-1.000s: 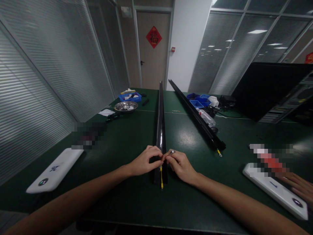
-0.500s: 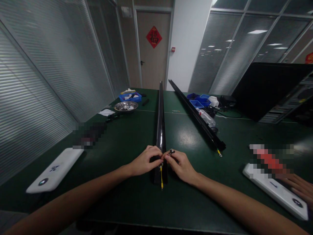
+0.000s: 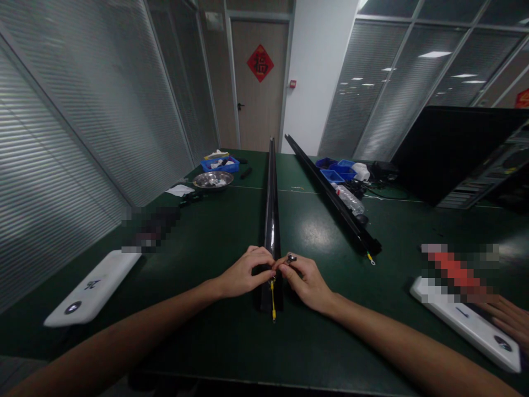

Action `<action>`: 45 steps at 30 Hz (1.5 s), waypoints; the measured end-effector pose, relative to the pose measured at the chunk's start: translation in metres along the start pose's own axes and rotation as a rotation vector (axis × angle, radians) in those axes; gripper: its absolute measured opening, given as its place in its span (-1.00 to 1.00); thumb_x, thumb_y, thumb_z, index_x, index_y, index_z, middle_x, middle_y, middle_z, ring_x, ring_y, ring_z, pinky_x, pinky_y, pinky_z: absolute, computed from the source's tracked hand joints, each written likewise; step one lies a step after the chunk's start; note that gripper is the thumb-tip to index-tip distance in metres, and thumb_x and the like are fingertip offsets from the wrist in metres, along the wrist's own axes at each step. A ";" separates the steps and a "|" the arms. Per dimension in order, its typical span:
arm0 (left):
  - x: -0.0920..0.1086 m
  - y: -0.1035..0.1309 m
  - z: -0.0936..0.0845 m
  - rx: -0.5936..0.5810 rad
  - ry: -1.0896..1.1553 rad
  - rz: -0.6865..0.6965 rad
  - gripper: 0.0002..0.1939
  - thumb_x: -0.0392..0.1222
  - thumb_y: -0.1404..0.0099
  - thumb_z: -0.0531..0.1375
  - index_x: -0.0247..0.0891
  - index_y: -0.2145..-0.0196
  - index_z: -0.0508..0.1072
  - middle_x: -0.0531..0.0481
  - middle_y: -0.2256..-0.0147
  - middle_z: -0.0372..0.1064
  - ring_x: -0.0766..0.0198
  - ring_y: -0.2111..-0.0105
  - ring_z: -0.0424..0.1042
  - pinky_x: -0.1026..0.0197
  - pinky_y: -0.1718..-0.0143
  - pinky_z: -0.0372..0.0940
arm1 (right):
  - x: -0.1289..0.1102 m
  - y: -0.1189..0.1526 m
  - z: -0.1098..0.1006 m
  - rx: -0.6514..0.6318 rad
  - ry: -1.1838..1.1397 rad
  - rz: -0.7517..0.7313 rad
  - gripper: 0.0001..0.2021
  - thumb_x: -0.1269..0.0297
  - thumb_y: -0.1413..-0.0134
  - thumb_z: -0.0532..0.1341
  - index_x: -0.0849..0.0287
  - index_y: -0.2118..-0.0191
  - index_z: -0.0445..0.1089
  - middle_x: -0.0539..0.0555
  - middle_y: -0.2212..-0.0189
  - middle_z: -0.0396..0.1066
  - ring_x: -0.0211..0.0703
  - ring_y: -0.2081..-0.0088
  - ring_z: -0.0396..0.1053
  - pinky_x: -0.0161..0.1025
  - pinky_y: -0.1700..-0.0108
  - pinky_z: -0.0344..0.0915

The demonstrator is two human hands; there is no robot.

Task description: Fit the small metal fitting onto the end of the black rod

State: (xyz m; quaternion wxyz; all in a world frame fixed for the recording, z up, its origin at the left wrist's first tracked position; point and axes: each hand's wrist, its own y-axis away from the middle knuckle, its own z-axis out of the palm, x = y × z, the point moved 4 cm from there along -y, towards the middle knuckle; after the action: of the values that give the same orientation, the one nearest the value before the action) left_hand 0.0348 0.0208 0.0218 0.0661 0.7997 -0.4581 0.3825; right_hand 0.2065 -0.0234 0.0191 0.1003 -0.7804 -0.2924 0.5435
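Observation:
A long black glossy rail lies lengthwise on the table, running away from me. Over its near end, my left hand has its thumb and fingers pinched together, just above a short yellow wire with a ring terminal. My right hand meets it from the other side, thumb pressed to the curled index finger. A small shiny metal piece shows at the right hand's fingers; whether it is held or worn, I cannot tell. What lies between the fingertips of both hands is hidden.
A second black rail lies slanted to the right, near blue bins and a plastic bottle. On the left are a metal bowl and a white device. Another person's hand is beside a white device at right.

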 end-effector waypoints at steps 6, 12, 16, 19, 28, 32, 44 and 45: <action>0.000 -0.001 0.001 -0.010 -0.019 -0.003 -0.84 -0.16 -0.51 0.13 -0.23 0.18 0.49 -0.02 0.17 0.46 0.15 0.05 0.38 0.08 -0.11 0.10 | -0.001 -0.002 0.000 0.004 0.024 -0.012 -0.74 0.22 -0.46 0.13 0.17 0.10 0.56 0.08 0.29 0.50 -0.13 0.25 0.47 -0.23 0.16 0.35; 0.001 -0.001 0.001 0.016 -0.013 -0.001 -0.84 -0.15 -0.49 0.14 -0.23 0.18 0.50 -0.02 0.17 0.46 0.16 0.06 0.39 0.09 -0.10 0.10 | 0.002 -0.002 0.001 0.001 0.009 0.001 -0.72 0.21 -0.47 0.11 0.18 0.12 0.56 0.07 0.32 0.49 -0.15 0.29 0.45 -0.25 0.17 0.36; 0.000 0.000 0.001 0.013 -0.015 -0.007 -0.88 -0.18 -0.46 0.18 -0.23 0.21 0.50 -0.02 0.18 0.45 0.15 0.05 0.38 0.10 -0.10 0.10 | 0.003 -0.002 0.001 -0.014 -0.016 0.035 -0.68 0.18 -0.47 0.09 0.18 0.13 0.57 0.08 0.33 0.47 -0.17 0.34 0.43 -0.27 0.25 0.37; 0.000 0.000 0.000 0.012 -0.017 -0.006 -0.89 -0.19 -0.44 0.18 -0.23 0.20 0.50 -0.03 0.17 0.45 0.13 0.04 0.38 0.09 -0.10 0.11 | 0.004 -0.001 0.002 -0.026 -0.039 0.044 -0.68 0.17 -0.48 0.08 0.18 0.13 0.56 0.09 0.33 0.45 -0.17 0.36 0.41 -0.28 0.33 0.35; 0.000 0.001 0.000 0.022 -0.022 -0.013 -0.87 -0.15 -0.43 0.19 -0.23 0.18 0.50 -0.04 0.16 0.46 0.11 0.04 0.38 0.07 -0.09 0.14 | 0.010 0.001 0.004 -0.046 -0.073 0.051 -0.67 0.15 -0.48 0.06 0.15 0.12 0.55 0.10 0.29 0.45 -0.18 0.38 0.40 -0.27 0.35 0.36; 0.000 0.001 0.000 0.023 -0.012 -0.003 -0.89 -0.18 -0.43 0.19 -0.23 0.19 0.50 -0.03 0.16 0.46 0.13 0.04 0.38 0.08 -0.10 0.12 | 0.005 0.000 0.003 -0.031 -0.054 0.023 -0.68 0.18 -0.49 0.07 0.15 0.13 0.56 0.09 0.28 0.47 -0.15 0.29 0.45 -0.24 0.21 0.39; 0.003 0.000 0.000 0.007 -0.019 -0.008 -0.82 -0.12 -0.48 0.14 -0.23 0.21 0.49 -0.04 0.18 0.46 0.14 0.07 0.38 0.07 -0.10 0.13 | 0.003 -0.002 0.002 -0.011 0.007 0.016 -0.70 0.18 -0.47 0.10 0.16 0.15 0.54 0.08 0.29 0.51 -0.12 0.25 0.47 -0.23 0.15 0.38; 0.003 0.000 0.000 0.011 -0.016 -0.009 -0.82 -0.12 -0.48 0.15 -0.23 0.22 0.49 -0.03 0.18 0.46 0.14 0.07 0.38 0.07 -0.11 0.13 | 0.003 -0.002 0.001 -0.009 0.006 0.015 -0.70 0.17 -0.47 0.10 0.16 0.16 0.55 0.08 0.30 0.51 -0.13 0.27 0.46 -0.23 0.15 0.38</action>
State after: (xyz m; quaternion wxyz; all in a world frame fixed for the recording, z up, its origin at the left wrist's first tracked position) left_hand 0.0357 0.0187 0.0242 0.0597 0.8050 -0.4531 0.3783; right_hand 0.2052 -0.0202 0.0172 0.0934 -0.7848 -0.2886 0.5404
